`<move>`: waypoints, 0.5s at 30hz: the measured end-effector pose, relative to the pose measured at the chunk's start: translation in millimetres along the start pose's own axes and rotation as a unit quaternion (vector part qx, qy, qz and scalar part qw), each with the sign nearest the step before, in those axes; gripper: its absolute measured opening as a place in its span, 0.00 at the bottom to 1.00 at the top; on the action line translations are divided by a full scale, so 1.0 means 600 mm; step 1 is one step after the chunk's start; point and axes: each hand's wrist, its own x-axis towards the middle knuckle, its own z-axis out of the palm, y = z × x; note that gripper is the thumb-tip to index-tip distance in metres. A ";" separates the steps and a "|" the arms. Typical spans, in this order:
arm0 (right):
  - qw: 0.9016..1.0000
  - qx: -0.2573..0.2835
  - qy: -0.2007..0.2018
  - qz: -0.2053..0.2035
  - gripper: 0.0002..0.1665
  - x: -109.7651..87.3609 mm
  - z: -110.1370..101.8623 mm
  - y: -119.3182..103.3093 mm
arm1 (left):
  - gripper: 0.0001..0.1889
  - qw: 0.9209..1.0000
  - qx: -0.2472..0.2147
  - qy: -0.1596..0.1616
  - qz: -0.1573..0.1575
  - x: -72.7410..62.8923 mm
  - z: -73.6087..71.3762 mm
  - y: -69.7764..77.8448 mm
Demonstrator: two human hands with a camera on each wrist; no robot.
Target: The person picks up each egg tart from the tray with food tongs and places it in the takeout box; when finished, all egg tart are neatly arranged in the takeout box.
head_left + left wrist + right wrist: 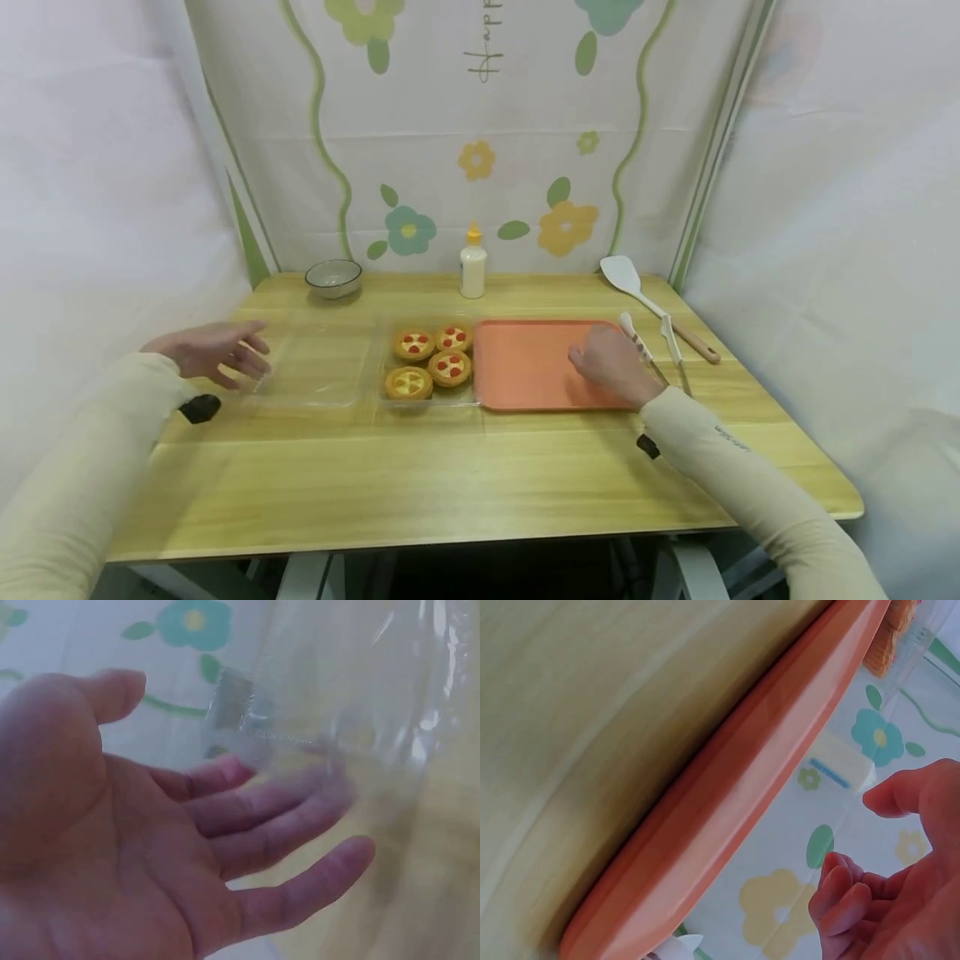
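Observation:
My left hand (213,352) is spread beside the clear plastic lid (318,367) of a hinged container, palm up in the left wrist view. Its fingertips overlap the lid's edge there; I cannot tell if they touch. Several small tarts (450,367), most with red-and-white tops and one yellow, sit in the clear container base (432,403). Right beside it lies an orange tray (517,367). Over the tray's right part hovers my right hand (609,365), its fingers loosely curled round nothing. In the right wrist view, thumb and fingers (844,900) stand apart above the tray rim.
White-tipped tongs (668,333) lie right of the tray, partly behind my right hand. Beyond them is a white spatula (622,273) with a wooden handle. A white bottle (472,271) with a yellow cap and a glass bowl (333,281) stand along the back.

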 end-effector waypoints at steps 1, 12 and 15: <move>1.000 -0.003 0.000 -0.002 0.27 0.000 0.001 -0.002 | 0.36 1.000 0.009 -0.005 0.015 -0.010 -0.007 0.008; 1.000 0.008 0.007 -0.018 0.30 -0.008 0.010 0.008 | 0.32 0.948 0.092 0.092 0.292 -0.058 0.063 0.161; 0.999 0.020 0.000 -0.030 0.29 -0.007 0.011 0.003 | 0.30 0.927 0.153 0.107 0.325 -0.034 0.132 0.197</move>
